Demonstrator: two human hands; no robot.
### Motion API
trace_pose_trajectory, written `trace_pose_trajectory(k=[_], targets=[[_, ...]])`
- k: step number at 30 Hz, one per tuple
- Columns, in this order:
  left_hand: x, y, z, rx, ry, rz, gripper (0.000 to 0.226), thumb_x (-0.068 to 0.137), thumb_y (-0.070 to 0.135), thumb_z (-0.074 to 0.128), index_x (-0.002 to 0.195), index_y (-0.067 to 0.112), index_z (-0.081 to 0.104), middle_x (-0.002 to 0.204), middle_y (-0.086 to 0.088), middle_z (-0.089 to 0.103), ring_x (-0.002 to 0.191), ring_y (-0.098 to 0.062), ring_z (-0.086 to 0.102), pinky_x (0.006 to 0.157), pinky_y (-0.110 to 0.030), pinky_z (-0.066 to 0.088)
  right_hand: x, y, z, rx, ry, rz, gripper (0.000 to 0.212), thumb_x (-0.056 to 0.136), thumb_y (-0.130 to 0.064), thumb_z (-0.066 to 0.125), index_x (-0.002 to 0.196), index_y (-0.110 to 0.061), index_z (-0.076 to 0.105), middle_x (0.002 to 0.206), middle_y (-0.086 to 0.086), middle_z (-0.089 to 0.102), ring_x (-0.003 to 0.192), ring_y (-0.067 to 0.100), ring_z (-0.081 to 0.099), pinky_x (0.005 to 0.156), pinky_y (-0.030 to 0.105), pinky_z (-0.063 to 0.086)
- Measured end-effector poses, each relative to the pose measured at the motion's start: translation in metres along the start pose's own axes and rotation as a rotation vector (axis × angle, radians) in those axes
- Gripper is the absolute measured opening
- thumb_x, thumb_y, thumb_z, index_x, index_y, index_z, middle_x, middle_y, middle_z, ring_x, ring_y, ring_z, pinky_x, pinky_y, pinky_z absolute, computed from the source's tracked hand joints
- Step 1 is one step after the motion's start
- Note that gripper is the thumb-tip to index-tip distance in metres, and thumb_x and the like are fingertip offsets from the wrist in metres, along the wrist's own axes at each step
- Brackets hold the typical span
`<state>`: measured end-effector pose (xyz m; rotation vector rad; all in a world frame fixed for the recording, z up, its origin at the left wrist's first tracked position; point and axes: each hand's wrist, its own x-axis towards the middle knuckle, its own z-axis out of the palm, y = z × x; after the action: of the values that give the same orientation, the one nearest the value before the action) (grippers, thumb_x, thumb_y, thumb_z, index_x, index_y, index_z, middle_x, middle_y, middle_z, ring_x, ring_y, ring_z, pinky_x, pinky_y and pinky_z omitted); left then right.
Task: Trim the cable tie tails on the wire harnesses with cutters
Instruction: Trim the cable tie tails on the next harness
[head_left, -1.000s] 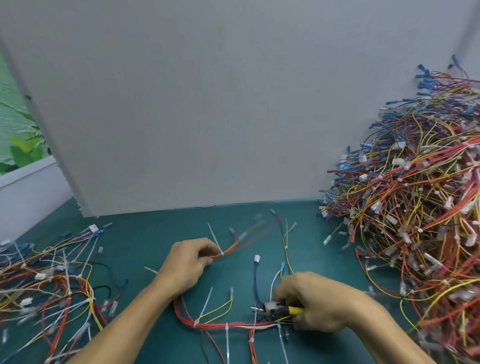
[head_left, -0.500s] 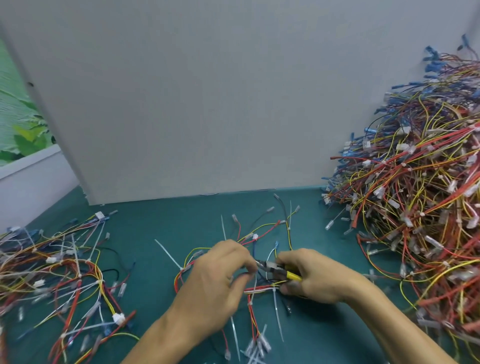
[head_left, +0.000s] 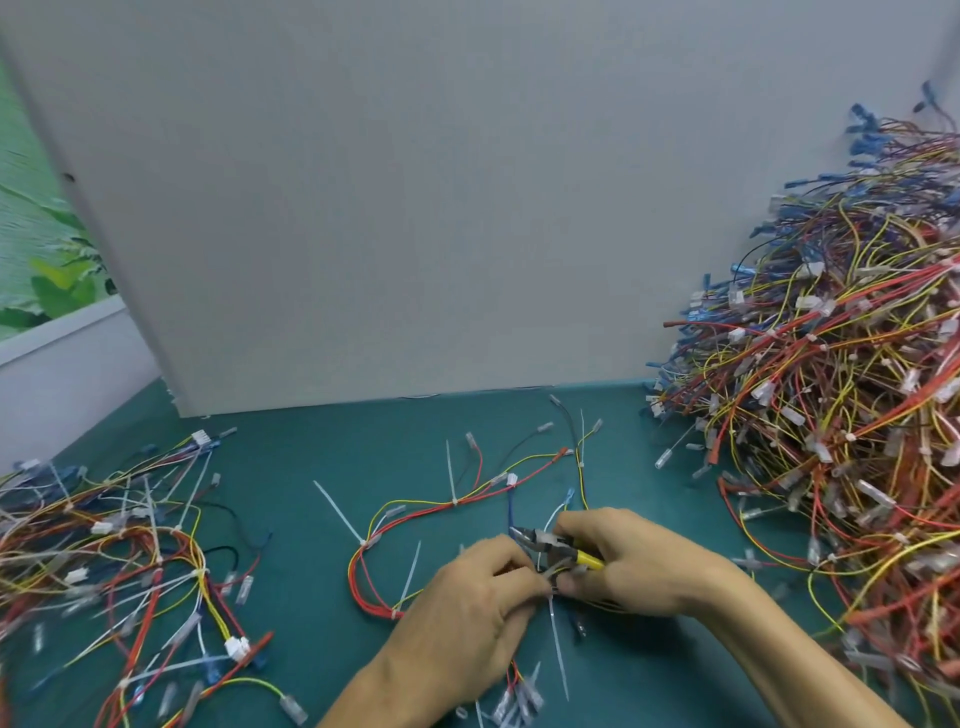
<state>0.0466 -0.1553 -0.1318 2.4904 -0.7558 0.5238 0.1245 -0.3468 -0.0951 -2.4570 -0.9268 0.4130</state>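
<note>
A wire harness of red, yellow and blue wires lies looped on the green mat, with long white cable tie tails sticking out. My left hand pinches the bundle near the loop's right end. My right hand grips yellow-handled cutters, jaws pointing left, right beside my left fingers. One white tie tail hangs down below the two hands. Whether the jaws touch a tie is hidden by my fingers.
A large heap of harnesses fills the right side. A smaller pile of harnesses lies at the left. A grey board stands upright behind the green mat.
My left hand dropped lower and closer to me, still on the bundle. The cutters stayed against it. The harness loop spread out further to the left on the mat.
</note>
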Motion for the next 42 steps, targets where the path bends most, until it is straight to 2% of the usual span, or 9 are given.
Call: trace_pose_trajectory(k=[7, 15, 18, 21, 25, 30, 35, 38, 42], targets=[[0.001, 0.005, 0.003, 0.154, 0.038, 0.060, 0.011, 0.082, 0.022, 0.063, 0.093, 0.021, 0.065, 0.089, 0.005, 0.060, 0.073, -0.018, 0.057, 0.056, -0.030, 0.050, 0.000, -0.006, -0.007, 0.079, -0.029, 0.033, 0.018, 0.090, -0.027, 0.062, 0.082, -0.018, 0.049, 0.074, -0.006, 0.050, 0.068, 0.008, 0.042, 0.065, 0.028, 0.036], [-0.001, 0.001, 0.006, 0.173, 0.118, 0.096, 0.012, 0.089, 0.027, 0.062, 0.086, 0.017, 0.068, 0.084, 0.004, 0.061, 0.072, -0.019, 0.057, 0.061, -0.028, 0.049, -0.002, -0.013, -0.007, 0.160, -0.062, 0.025, 0.012, 0.090, -0.022, 0.062, 0.093, -0.012, 0.055, 0.081, -0.003, 0.053, 0.073, 0.008, 0.045, 0.077, 0.037, 0.044], [-0.001, 0.001, 0.005, 0.057, 0.073, -0.002, 0.013, 0.086, 0.031, 0.063, 0.086, 0.020, 0.070, 0.084, 0.006, 0.063, 0.075, -0.014, 0.059, 0.064, -0.026, 0.050, -0.003, -0.013, -0.009, 0.146, -0.086, 0.013, 0.008, 0.087, -0.022, 0.064, 0.091, -0.020, 0.057, 0.080, -0.010, 0.056, 0.072, 0.004, 0.048, 0.074, 0.027, 0.043], [0.001, 0.001, 0.007, -0.060, 0.019, -0.233, 0.023, 0.086, 0.045, 0.057, 0.086, 0.027, 0.071, 0.092, 0.013, 0.059, 0.091, -0.005, 0.053, 0.083, -0.032, 0.044, -0.004, -0.014, -0.008, 0.087, -0.144, 0.013, 0.020, 0.082, -0.022, 0.071, 0.089, -0.029, 0.053, 0.078, -0.015, 0.057, 0.070, -0.001, 0.049, 0.070, 0.019, 0.041], [0.004, 0.004, 0.011, -0.104, 0.002, -0.406, 0.017, 0.084, 0.042, 0.065, 0.086, 0.028, 0.072, 0.091, 0.017, 0.047, 0.094, -0.003, 0.046, 0.090, -0.029, 0.037, -0.002, -0.015, -0.006, -0.013, -0.136, 0.037, 0.025, 0.078, -0.028, 0.075, 0.089, -0.030, 0.053, 0.079, -0.012, 0.058, 0.072, 0.002, 0.052, 0.070, 0.024, 0.043], [0.004, 0.007, 0.009, -0.178, 0.014, -0.450, 0.010, 0.080, 0.038, 0.070, 0.080, 0.028, 0.068, 0.089, 0.013, 0.051, 0.083, -0.002, 0.050, 0.087, -0.031, 0.041, -0.007, -0.018, -0.018, -0.102, -0.041, 0.022, 0.021, 0.085, -0.033, 0.068, 0.096, -0.019, 0.058, 0.105, 0.001, 0.051, 0.097, 0.019, 0.053, 0.088, 0.036, 0.043], [0.006, 0.007, 0.006, -0.181, -0.039, -0.468, 0.013, 0.081, 0.039, 0.069, 0.075, 0.028, 0.066, 0.086, 0.012, 0.056, 0.082, -0.001, 0.049, 0.091, -0.034, 0.039, -0.017, -0.020, -0.037, -0.062, 0.104, 0.058, 0.023, 0.094, -0.045, 0.053, 0.115, -0.033, 0.054, 0.107, -0.003, 0.062, 0.100, 0.017, 0.057, 0.091, 0.037, 0.045], [0.006, 0.007, 0.007, -0.138, -0.058, -0.463, 0.014, 0.083, 0.041, 0.067, 0.077, 0.029, 0.065, 0.089, 0.013, 0.057, 0.089, -0.002, 0.049, 0.094, -0.033, 0.035, -0.025, -0.023, -0.043, -0.114, 0.106, 0.071, 0.024, 0.094, -0.053, 0.047, 0.112, -0.037, 0.051, 0.095, -0.006, 0.064, 0.090, 0.016, 0.058, 0.085, 0.038, 0.047], [0.005, 0.006, 0.009, -0.107, -0.056, -0.457, 0.016, 0.085, 0.043, 0.063, 0.081, 0.029, 0.065, 0.091, 0.014, 0.057, 0.092, -0.002, 0.049, 0.096, -0.031, 0.032, -0.035, -0.028, -0.047, -0.214, 0.101, 0.116, 0.015, 0.086, -0.038, 0.056, 0.086, -0.034, 0.042, 0.078, -0.005, 0.054, 0.072, 0.013, 0.050, 0.065, 0.031, 0.041]])
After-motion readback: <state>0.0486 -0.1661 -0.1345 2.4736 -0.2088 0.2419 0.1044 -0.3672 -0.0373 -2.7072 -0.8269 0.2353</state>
